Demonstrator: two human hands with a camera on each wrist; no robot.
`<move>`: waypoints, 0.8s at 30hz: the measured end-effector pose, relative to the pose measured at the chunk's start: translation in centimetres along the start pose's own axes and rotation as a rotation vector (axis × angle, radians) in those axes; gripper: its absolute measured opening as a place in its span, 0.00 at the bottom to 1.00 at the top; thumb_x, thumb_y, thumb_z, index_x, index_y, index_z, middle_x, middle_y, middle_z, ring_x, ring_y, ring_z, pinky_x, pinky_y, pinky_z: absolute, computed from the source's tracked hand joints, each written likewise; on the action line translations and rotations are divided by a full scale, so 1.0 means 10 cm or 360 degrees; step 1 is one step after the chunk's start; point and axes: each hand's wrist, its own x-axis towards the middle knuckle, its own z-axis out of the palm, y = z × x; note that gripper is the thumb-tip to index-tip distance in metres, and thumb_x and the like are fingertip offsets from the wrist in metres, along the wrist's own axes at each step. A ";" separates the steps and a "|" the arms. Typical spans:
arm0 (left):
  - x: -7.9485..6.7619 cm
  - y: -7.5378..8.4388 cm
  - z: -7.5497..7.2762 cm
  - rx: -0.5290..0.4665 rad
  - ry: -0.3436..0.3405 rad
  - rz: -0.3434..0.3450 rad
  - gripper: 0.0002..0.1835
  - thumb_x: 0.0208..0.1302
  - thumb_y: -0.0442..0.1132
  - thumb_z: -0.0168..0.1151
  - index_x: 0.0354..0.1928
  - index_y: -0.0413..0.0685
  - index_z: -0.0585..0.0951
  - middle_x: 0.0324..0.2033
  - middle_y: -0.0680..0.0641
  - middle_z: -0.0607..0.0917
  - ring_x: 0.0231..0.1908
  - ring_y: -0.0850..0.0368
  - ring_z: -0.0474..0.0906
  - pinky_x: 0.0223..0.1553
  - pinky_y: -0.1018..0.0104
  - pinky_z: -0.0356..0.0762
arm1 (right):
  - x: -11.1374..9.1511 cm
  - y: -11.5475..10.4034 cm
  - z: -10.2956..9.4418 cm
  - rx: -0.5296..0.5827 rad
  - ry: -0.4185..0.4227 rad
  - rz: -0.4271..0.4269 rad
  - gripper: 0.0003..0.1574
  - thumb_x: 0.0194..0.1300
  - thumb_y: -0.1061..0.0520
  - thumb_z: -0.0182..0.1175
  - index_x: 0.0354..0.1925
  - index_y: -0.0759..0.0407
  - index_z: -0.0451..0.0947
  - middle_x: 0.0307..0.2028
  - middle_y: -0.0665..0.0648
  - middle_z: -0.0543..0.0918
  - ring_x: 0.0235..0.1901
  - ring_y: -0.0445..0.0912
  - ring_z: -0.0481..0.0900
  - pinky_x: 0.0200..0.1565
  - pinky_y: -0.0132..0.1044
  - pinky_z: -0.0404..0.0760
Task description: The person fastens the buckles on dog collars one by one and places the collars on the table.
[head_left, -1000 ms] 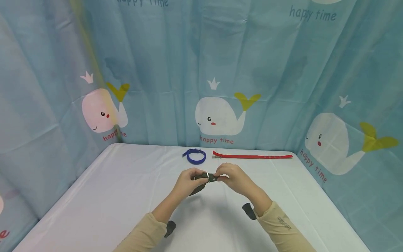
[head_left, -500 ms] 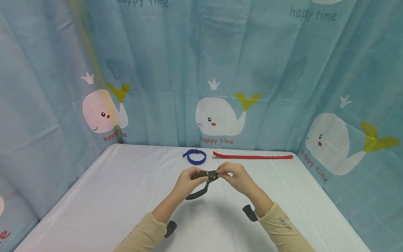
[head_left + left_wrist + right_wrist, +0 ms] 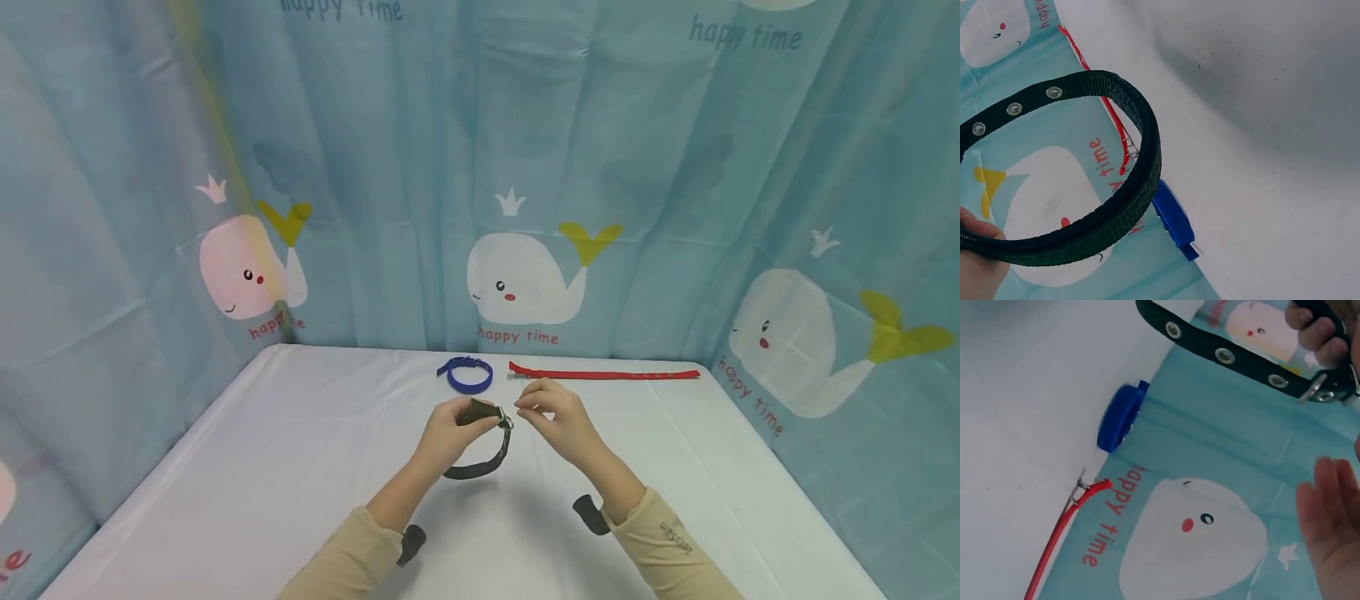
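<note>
A dark green pet collar (image 3: 480, 471) with metal eyelets is bent into a loop above the table. My left hand (image 3: 442, 435) pinches it between thumb and fingers, close to its metal buckle (image 3: 1314, 386). In the left wrist view the padded band of the collar (image 3: 1147, 162) curves out from the left hand (image 3: 982, 275). To the right of the buckle is my right hand (image 3: 558, 421), a small gap away and holding nothing. Its fingers look fairly straight in the right wrist view, where the collar's strap passes through the buckle above the right hand (image 3: 1335, 531).
Near the back edge of the white table (image 3: 247, 467) lies a blue collar (image 3: 470, 387), coiled in a ring. A red collar (image 3: 607, 374) stretches out straight to its right. Behind the table hangs a blue curtain (image 3: 390, 275) with printed whales.
The right hand has let go of the strap beside the buckle and drawn slightly away. The collar's loop now hangs more openly below the left hand, which keeps its grip.
</note>
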 end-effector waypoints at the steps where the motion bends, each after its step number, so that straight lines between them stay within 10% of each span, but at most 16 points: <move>1: 0.00 0.00 0.00 0.0000 0.0007 0.0000 0.16 0.56 0.48 0.64 0.40 0.43 0.81 0.33 0.49 0.84 0.36 0.58 0.79 0.39 0.61 0.77 | 0.01 -0.01 -0.01 -0.0009 0.0012 0.0008 0.09 0.49 0.72 0.65 0.31 0.63 0.82 0.34 0.54 0.79 0.35 0.47 0.78 0.37 0.34 0.80; 24: -0.03 0.02 0.14 0.0205 -0.0083 0.0049 0.13 0.55 0.45 0.66 0.26 0.43 0.78 0.21 0.53 0.78 0.24 0.61 0.69 0.25 0.70 0.70 | 0.17 -0.21 -0.04 -0.0122 -0.0340 -0.0017 0.11 0.48 0.58 0.69 0.34 0.56 0.84 0.30 0.49 0.69 0.36 0.41 0.62 0.36 0.33 0.66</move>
